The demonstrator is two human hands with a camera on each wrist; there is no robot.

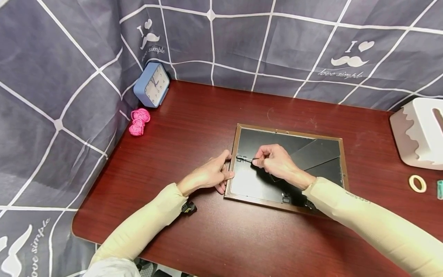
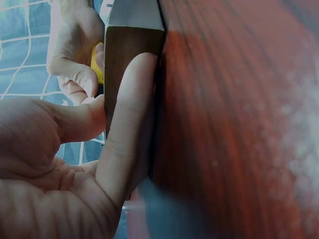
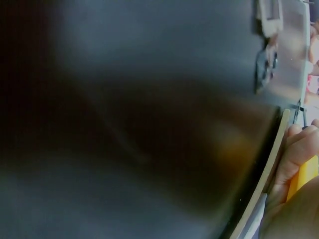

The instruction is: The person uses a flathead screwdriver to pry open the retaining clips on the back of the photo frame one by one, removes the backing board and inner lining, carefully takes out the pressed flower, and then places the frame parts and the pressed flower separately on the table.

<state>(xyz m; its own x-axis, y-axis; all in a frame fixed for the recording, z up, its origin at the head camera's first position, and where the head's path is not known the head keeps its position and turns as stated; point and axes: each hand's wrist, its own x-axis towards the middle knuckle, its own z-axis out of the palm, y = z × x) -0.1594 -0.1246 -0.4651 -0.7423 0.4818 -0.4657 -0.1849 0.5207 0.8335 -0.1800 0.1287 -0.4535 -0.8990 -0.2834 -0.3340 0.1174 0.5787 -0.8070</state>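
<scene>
A picture frame [image 1: 290,207] lies face down, its black backing board [image 1: 256,181] facing up. My right hand [image 1: 277,161] grips a screwdriver with a yellow handle [image 3: 305,175], largely hidden by the palm in the head view. Its metal shaft [image 1: 246,159] points left, the tip at a small metal hanger [image 1: 239,158] near the board's left edge. My left hand [image 1: 212,173] holds the frame's left edge, the thumb at the rim and one finger [image 2: 130,104] along the outer side. Another metal hanger [image 1: 285,198] is near the front edge.
On the red-brown table [image 1: 194,123], a blue clock [image 1: 152,84] and pink yarn [image 1: 139,121] stand back left. A tissue box [image 1: 420,132], a tape roll [image 1: 417,184] and a teal item [image 1: 440,189] are at the right. A grey checked curtain [image 1: 238,42] hangs behind.
</scene>
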